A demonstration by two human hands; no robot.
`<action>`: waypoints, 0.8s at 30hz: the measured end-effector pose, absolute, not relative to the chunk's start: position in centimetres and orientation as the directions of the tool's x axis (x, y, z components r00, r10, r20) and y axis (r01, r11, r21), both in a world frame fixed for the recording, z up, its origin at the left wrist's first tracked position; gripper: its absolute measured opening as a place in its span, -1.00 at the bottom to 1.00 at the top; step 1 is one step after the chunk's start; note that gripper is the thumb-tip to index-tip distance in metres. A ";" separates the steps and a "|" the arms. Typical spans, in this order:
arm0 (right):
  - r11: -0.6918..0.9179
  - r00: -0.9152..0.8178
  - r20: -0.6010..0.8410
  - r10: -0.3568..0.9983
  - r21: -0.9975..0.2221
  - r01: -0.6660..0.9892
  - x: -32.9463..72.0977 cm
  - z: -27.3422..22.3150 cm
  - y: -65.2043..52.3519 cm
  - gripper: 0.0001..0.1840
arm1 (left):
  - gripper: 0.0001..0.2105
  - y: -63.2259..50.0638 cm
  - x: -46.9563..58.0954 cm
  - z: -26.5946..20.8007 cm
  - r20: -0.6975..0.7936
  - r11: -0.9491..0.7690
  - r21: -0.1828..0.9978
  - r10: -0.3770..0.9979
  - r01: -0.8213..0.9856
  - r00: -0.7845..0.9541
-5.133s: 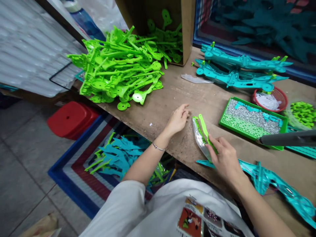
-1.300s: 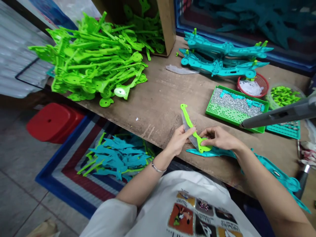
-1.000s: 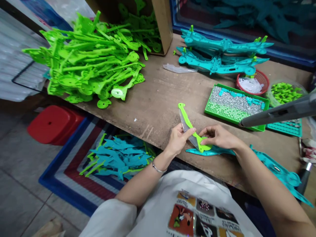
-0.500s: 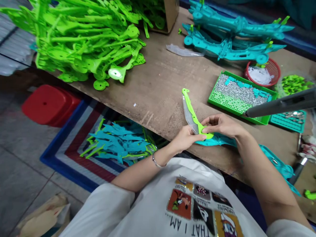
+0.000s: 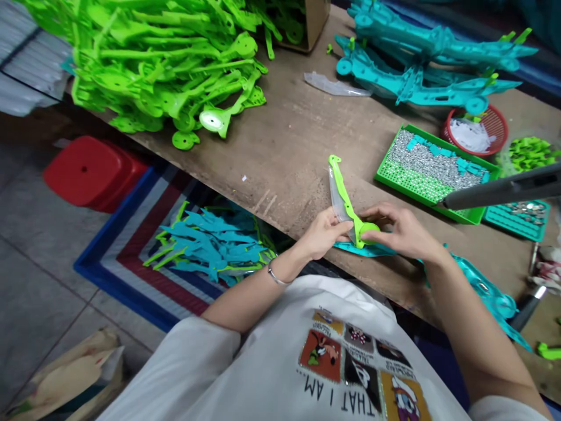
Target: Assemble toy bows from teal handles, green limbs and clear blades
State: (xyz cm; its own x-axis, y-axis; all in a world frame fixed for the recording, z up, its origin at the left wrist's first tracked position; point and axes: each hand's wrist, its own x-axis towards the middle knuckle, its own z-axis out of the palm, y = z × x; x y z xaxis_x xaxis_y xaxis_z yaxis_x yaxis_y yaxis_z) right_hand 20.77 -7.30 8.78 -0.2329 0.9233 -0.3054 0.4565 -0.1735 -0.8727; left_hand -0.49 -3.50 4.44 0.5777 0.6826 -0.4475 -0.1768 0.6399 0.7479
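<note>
Between my hands is a long lime-green plastic part with a round end, its narrow end pointing up and away from me. A clear blade-shaped plastic piece lies along its left side. My left hand pinches the clear piece near the part's lower end. My right hand grips the green part's round end between thumb and fingers, some of which are hidden. Just below them, a turquoise plastic part lies at the table's front edge, and another turquoise part rests under my right forearm.
Lime-green parts form a big pile at the back left. Turquoise assemblies stand at the back right. A green tray of small screws, a red basket and a hanging grey screwdriver are to the right. A lined crate is below left.
The green part has turned slightly more upright over the turquoise part. My left hand has shifted up its side, and my right thumb now lies on the round end. The camera view has moved a little.
</note>
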 end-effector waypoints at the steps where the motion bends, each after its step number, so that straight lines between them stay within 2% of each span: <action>1: -0.071 -0.251 -0.229 0.940 -0.855 0.514 20.6 9.2 -7.9 -0.48 | -0.52 -3.6 -0.4 4.3 -0.450 0.637 0.750 0.689 -0.177 0.568; 3: 0.076 -0.294 -0.132 0.947 -0.795 0.602 20.3 9.8 -9.0 -0.43 | -0.53 -3.7 -0.3 4.0 -0.451 0.635 0.750 0.696 -0.186 0.559; 6: 0.149 -0.303 -0.082 0.949 -0.732 0.665 20.1 10.0 -9.9 -0.52 | -0.53 -3.8 -0.3 3.8 -0.452 0.642 0.740 0.697 -0.203 0.557; 11: 0.147 -0.282 -0.067 0.957 -0.725 0.673 19.9 9.8 -10.3 -0.60 | -0.50 -3.9 -0.4 3.7 -0.474 0.655 0.731 0.689 -0.190 0.548; 19: 0.136 -0.242 -0.045 0.969 -0.720 0.680 19.7 8.7 -10.8 -0.60 | -0.61 -3.9 -0.5 4.1 -0.498 0.668 0.724 0.679 -0.172 0.540; 24: 0.090 -0.224 -0.079 0.971 -0.750 0.655 19.9 9.0 -10.5 -0.60 | -0.52 -4.1 0.1 4.4 -0.483 0.636 0.754 0.706 -0.164 0.517</action>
State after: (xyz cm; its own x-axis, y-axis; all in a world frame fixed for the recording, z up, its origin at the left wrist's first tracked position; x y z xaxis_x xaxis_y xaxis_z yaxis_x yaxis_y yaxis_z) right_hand 19.90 -10.49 9.05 -0.2241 0.9714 -0.0792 0.6552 0.0900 -0.7500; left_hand 0.06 -4.05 4.39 0.5171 0.7065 -0.4832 -0.1640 0.6359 0.7542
